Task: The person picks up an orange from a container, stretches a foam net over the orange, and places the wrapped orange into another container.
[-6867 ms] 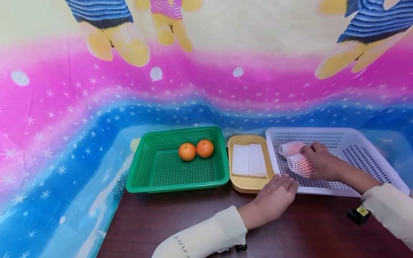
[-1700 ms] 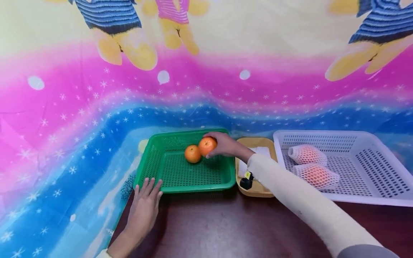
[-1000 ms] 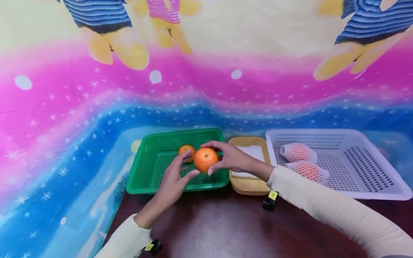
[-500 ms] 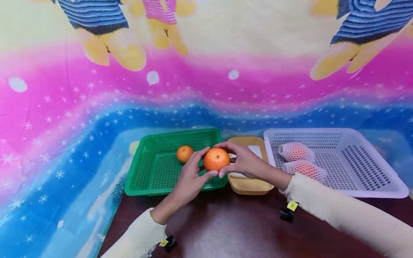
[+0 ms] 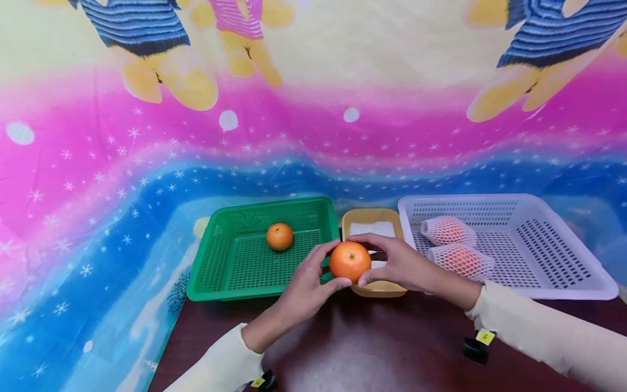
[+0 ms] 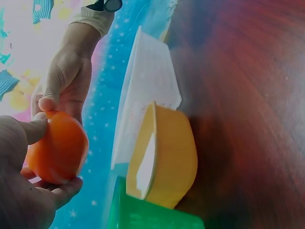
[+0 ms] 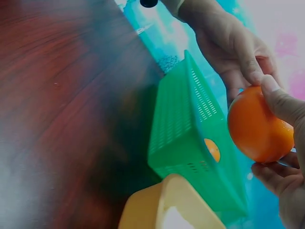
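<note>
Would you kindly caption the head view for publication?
Left hand and right hand hold an orange; another orange lies in the green basket.

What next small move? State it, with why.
Probably the right hand should fetch a white foam-net sleeve from the yellow plastic tray, leaving the left hand holding the round orange fruit: it is bare, while two fruits in the pale plastic basket are netted.

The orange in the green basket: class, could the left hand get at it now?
Probably not: the left hand grips another orange, though nothing covers the loose orange in the green basket.
</note>
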The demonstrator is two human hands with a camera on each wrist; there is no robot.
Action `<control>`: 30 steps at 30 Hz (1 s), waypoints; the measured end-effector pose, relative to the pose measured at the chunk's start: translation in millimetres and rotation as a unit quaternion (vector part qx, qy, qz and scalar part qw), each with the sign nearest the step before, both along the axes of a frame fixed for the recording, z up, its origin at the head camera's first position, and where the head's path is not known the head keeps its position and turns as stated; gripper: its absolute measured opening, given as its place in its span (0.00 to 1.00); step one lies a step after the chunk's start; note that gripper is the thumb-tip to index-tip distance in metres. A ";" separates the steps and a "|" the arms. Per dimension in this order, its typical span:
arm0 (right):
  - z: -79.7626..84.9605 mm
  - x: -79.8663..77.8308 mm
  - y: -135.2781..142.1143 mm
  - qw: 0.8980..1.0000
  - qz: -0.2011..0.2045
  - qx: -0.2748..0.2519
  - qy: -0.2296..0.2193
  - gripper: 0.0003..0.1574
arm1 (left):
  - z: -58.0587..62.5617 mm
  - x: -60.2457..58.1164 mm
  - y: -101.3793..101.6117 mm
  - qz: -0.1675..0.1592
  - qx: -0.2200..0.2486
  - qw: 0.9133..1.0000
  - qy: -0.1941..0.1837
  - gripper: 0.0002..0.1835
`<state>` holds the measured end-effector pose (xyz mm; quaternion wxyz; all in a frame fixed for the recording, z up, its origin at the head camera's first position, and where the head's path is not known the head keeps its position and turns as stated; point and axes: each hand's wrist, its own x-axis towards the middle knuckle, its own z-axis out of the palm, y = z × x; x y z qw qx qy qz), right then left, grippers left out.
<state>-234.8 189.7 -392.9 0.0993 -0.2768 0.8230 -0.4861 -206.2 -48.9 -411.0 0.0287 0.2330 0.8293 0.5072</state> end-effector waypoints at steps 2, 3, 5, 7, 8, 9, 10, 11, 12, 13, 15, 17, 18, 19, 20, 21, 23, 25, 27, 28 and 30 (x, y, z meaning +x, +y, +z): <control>-2.4 5.1 5.0 1.000 -0.005 0.004 0.001 0.52 | -1.5 2.6 3.4 -0.012 -0.004 1.000 0.003 0.40; -3.4 7.6 7.2 1.000 -0.008 0.006 0.001 0.52 | -2.2 3.9 5.2 -0.017 -0.008 1.000 0.003 0.40; -5.9 12.3 11.5 1.000 -0.014 0.004 0.001 0.52 | -3.8 6.1 8.9 -0.025 -0.017 1.000 0.006 0.41; -8.9 16.6 14.9 1.000 -0.018 0.000 -0.001 0.52 | -5.2 8.4 12.3 -0.029 -0.030 0.999 0.012 0.41; -10.7 18.5 16.4 1.000 -0.020 0.001 0.000 0.52 | -6.2 9.4 13.6 -0.031 -0.035 0.999 0.016 0.41; -12.8 20.2 17.6 1.000 -0.023 0.003 0.004 0.51 | -7.4 10.3 14.8 -0.032 -0.041 0.998 0.019 0.41; -14.8 21.9 18.7 1.000 -0.025 0.005 0.006 0.51 | -8.7 11.5 15.7 -0.033 -0.045 0.998 0.024 0.41; -17.0 23.5 19.6 1.000 -0.028 0.008 0.011 0.51 | -9.9 12.5 16.7 -0.034 -0.047 0.998 0.028 0.41; -19.3 25.1 20.5 0.999 -0.031 0.008 0.016 0.50 | -11.1 13.6 17.6 -0.037 -0.049 0.998 0.031 0.41; -21.5 26.9 21.5 0.999 -0.035 0.008 0.021 0.50 | -12.5 14.8 18.6 -0.039 -0.049 0.997 0.034 0.40; -25.9 31.1 23.8 0.998 -0.041 0.011 0.037 0.49 | -16.2 17.5 20.6 -0.045 -0.051 0.997 0.041 0.40; -30.6 35.7 26.0 0.998 -0.043 0.012 0.050 0.48 | -20.4 20.5 22.2 -0.051 -0.053 0.996 0.047 0.40; -32.9 38.0 27.1 0.998 -0.041 0.012 0.054 0.48 | -22.9 22.2 23.0 -0.053 -0.057 0.996 0.051 0.40; -35.3 40.4 28.4 0.997 -0.040 0.014 0.060 0.48 | -25.2 23.9 23.8 -0.055 -0.060 0.995 0.055 0.39; -37.7 42.6 29.8 0.997 -0.038 0.017 0.065 0.48 | -27.7 25.5 24.8 -0.057 -0.063 0.995 0.060 0.39; -40.1 44.6 31.0 0.997 -0.037 0.019 0.066 0.48 | -30.2 27.1 25.6 -0.059 -0.064 0.994 0.062 0.39; -45.0 48.3 33.3 0.997 -0.032 0.012 0.063 0.48 | -35.0 29.7 27.6 -0.065 -0.064 0.993 0.072 0.38; -50.5 52.5 35.9 0.997 -0.038 0.021 0.071 0.47 | -40.0 32.1 29.6 -0.074 -0.058 0.993 0.077 0.37; -56.6 56.8 37.9 0.996 -0.041 0.032 0.077 0.47 | -45.2 34.4 30.8 -0.085 -0.054 0.992 0.078 0.37; -59.9 59.0 38.5 0.995 -0.043 0.041 0.081 0.46 | -47.5 35.8 31.1 -0.089 -0.055 0.991 0.078 0.37; -66.4 63.1 39.8 0.992 -0.048 0.063 0.099 0.46 | -52.4 38.3 31.3 -0.095 -0.063 0.990 0.078 0.37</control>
